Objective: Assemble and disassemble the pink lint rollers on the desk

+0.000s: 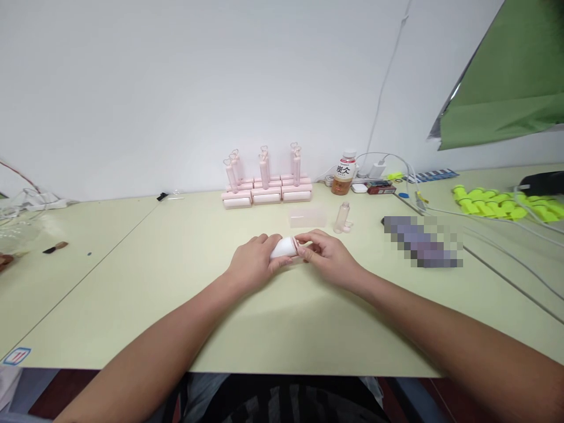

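A white roller (282, 248) with a pink end lies sideways between my hands, just above or on the table. My left hand (255, 258) is closed round its left part, thumb in front and fingers behind. At the other end, my right hand (328, 255) pinches the pink end piece (296, 244) between thumb and fingers; part of it is hidden. Just behind my hands lies a clear pinkish cover (307, 218). A translucent pink handle (341, 217) stands to the right of that cover, with a small pink piece (348, 226) at its foot.
Several pink-and-white rollers (266, 195) with upright heart-topped handles (264, 170) stand in rows by the wall. A drink bottle (343, 173), white cables (493, 214) and yellow pieces (506, 202) are at the right. A blurred-out object (420, 242) lies nearer. A brush (56, 247) lies far left.
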A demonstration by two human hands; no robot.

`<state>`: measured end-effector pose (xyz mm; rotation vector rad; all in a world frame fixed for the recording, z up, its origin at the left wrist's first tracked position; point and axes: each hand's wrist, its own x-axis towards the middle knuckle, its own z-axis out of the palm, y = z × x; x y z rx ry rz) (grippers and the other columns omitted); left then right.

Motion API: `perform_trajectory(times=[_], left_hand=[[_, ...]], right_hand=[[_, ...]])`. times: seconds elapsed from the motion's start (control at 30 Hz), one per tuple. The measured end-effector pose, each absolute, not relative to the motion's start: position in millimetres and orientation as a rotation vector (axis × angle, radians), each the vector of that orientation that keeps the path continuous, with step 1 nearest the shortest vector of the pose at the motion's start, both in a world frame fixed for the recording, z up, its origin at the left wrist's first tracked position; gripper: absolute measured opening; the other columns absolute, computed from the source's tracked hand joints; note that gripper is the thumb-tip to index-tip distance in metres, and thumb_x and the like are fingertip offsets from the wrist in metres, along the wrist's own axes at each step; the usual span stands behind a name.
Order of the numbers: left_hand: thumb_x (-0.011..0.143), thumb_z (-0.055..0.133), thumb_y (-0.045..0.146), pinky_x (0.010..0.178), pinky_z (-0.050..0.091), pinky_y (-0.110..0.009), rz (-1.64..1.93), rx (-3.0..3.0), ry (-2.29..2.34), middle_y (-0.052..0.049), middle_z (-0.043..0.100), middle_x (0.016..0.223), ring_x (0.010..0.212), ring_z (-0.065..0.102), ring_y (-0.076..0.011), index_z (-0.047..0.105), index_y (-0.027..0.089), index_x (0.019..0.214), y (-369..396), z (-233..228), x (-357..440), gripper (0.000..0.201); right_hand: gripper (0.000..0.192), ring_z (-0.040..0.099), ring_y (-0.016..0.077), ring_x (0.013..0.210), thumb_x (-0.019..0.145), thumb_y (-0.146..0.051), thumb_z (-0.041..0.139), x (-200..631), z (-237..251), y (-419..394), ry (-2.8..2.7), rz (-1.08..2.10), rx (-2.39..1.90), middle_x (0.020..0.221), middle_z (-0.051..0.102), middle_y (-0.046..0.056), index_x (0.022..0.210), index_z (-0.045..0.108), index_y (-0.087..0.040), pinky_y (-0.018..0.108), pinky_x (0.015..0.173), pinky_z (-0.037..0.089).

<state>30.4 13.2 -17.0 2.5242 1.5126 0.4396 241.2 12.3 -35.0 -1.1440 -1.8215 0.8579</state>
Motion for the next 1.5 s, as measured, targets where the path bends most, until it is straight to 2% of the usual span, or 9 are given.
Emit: perform_trajectory(times=[0.1,0.23,0.43,0.6,0.83,0.93,1.07,1.17,1.5], left_hand=[[0.092,0.034,0.066,0.068,0.041,-0.033,0.507,2.431,1.519,-0.008,0.062,0.102,0.09,0.059,-0.0255,0.054,0.022,0.117,15,-17,28,0.055],[0.091,0.036,0.066,0.064,0.04,-0.031,0.653,2.228,1.449,-0.005,0.064,0.096,0.082,0.059,-0.0229,0.056,0.022,0.11,16,-18,26,0.052],[0.089,0.038,0.069,0.048,0.038,-0.025,0.946,1.735,1.326,0.0,0.059,0.073,0.057,0.053,-0.0146,0.054,0.02,0.088,25,-27,26,0.051],[0.084,0.04,0.074,0.033,0.034,-0.024,0.974,1.443,1.192,0.0,0.056,0.063,0.044,0.05,-0.0134,0.058,0.019,0.087,29,-26,26,0.057],[0.081,0.047,0.073,0.029,0.033,-0.024,1.031,1.149,0.991,-0.002,0.06,0.07,0.043,0.051,-0.0123,0.057,0.018,0.092,30,-23,29,0.057],[0.076,0.063,0.059,0.029,0.032,-0.022,1.052,1.154,0.908,0.002,0.056,0.066,0.041,0.049,-0.0112,0.054,0.019,0.094,30,-23,28,0.045],[0.074,0.067,0.051,0.031,0.031,-0.021,1.066,1.205,0.896,0.003,0.054,0.066,0.042,0.047,-0.0108,0.052,0.02,0.096,29,-24,27,0.041],[0.075,0.068,0.048,0.041,0.034,-0.021,1.09,1.235,0.88,0.002,0.057,0.072,0.05,0.049,-0.01,0.053,0.019,0.096,29,-27,27,0.039],[0.075,0.069,0.047,0.058,0.037,-0.023,1.079,1.272,0.855,0.001,0.058,0.079,0.065,0.05,-0.0122,0.053,0.018,0.101,31,-32,26,0.042]], right_hand=[[0.023,0.058,0.0205,0.078,0.087,-0.037,0.057,253,-25,19,-1.725,0.484,-1.203,0.093,0.06,0.008,0.098,0.068,-0.02,0.037,0.074,0.049],[0.021,0.056,0.0264,0.099,0.082,-0.032,0.06,279,-14,35,-1.509,0.051,-1.345,0.108,0.055,0.011,0.095,0.07,-0.019,0.042,0.085,0.047],[0.029,0.043,0.0362,0.125,0.08,-0.03,0.058,298,-24,58,-1.632,0.085,-1.769,0.134,0.05,0.011,0.103,0.076,-0.026,0.051,0.102,0.036],[0.042,0.049,0.0386,0.118,0.08,-0.032,0.058,301,-36,68,-1.806,0.143,-1.931,0.127,0.058,0.012,0.119,0.07,-0.026,0.053,0.1,0.037],[0.028,0.061,0.0251,0.099,0.089,-0.019,0.044,289,-25,49,-1.981,0.113,-1.247,0.104,0.063,0.012,0.098,0.07,-0.019,0.04,0.09,0.046],[0.034,0.06,0.0215,0.099,0.092,-0.016,0.041,271,-24,26,-2.215,0.225,-0.89,0.114,0.062,0.011,0.121,0.059,-0.021,0.036,0.086,0.047],[0.052,0.054,0.0138,0.064,0.093,-0.02,0.046,253,-25,2,-2.354,0.426,-0.834,0.105,0.067,0.008,0.144,0.035,-0.022,0.028,0.063,0.046],[0.046,0.048,0.0119,0.056,0.091,-0.022,0.05,250,-25,-2,-2.316,0.493,-0.84,0.089,0.068,0.005,0.137,0.043,-0.019,0.025,0.055,0.042],[0.032,0.044,0.0087,0.052,0.089,-0.023,0.054,252,-22,2,-2.212,0.535,-0.798,0.093,0.07,0.005,0.12,0.058,-0.018,0.024,0.052,0.041]])
